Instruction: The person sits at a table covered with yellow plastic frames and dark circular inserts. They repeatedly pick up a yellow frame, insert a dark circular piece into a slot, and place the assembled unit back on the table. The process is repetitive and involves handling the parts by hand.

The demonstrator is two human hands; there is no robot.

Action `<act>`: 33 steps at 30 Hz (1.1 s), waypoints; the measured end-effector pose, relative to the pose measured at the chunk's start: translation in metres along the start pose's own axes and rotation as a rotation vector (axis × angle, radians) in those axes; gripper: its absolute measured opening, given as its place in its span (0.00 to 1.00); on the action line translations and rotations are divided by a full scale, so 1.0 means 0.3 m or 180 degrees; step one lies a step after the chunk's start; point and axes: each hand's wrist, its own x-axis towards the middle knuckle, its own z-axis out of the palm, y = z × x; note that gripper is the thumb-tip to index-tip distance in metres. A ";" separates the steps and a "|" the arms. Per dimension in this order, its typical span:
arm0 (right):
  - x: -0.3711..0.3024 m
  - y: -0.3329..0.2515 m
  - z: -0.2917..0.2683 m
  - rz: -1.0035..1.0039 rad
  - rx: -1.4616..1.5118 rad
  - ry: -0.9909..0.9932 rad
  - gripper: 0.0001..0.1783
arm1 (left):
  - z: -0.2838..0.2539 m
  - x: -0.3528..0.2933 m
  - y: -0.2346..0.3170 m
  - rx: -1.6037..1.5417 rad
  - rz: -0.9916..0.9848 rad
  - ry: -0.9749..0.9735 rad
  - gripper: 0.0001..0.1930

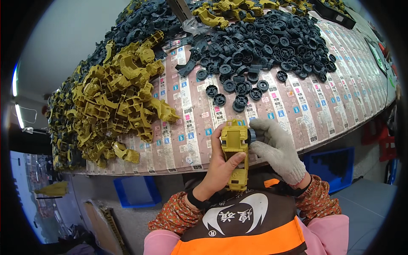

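My bare left hand (222, 165) is wrapped round a yellow toy vehicle body (234, 143), thumb across its middle, above the table's near edge. My right hand (277, 148), in a pale knitted glove, is at the body's right side. Its thumb and fingers close round a dark toy wheel (252, 135) against that side; whether the wheel is seated there I cannot tell. Beyond my hands lies a heap of dark wheels (272, 46), with several loose ones spread toward me. To the left rises a heap of yellow vehicle bodies (123, 89).
Dark plastic parts (140, 25) are piled at the far left, behind a metal post (180, 9). More yellow parts (212, 18) lie at the back, near a black tray (335, 15). Blue bins (137, 191) sit below the table edge (191, 168) on both sides.
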 end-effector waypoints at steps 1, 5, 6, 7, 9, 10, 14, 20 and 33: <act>-0.003 -0.010 0.005 0.0073 0.0059 0.0056 0.26 | 0.002 0.000 -0.001 0.0006 0.0045 -0.0007 0.44; -0.017 -0.010 0.007 0.0379 0.0220 0.0166 0.25 | 0.002 -0.005 0.006 0.0151 0.0191 -0.0111 0.45; -0.022 -0.006 0.013 0.0306 0.0209 0.0197 0.25 | -0.004 -0.003 0.006 0.0308 0.0227 -0.0157 0.45; -0.028 0.000 0.024 0.0233 0.0197 0.0227 0.24 | -0.012 -0.002 0.006 0.0466 0.0264 -0.0203 0.45; -0.045 0.018 0.031 -0.0212 -0.0474 0.0269 0.24 | -0.019 -0.005 0.001 0.0797 0.0346 -0.0254 0.46; -0.055 0.031 0.027 -0.0584 -0.1134 0.0276 0.24 | -0.021 -0.011 -0.002 0.0972 0.0392 -0.0259 0.46; -0.070 0.028 0.049 -0.1055 -0.2106 0.0239 0.26 | -0.035 -0.013 -0.024 0.1541 0.0589 -0.0244 0.46; -0.051 0.017 0.044 -0.0991 -0.2441 -0.0012 0.27 | -0.043 -0.036 -0.034 0.1916 0.0780 -0.0282 0.45; 0.384 -0.122 -0.049 -0.1915 -0.4731 -0.0104 0.19 | -0.131 0.001 0.068 -0.0525 -0.0432 0.0492 0.41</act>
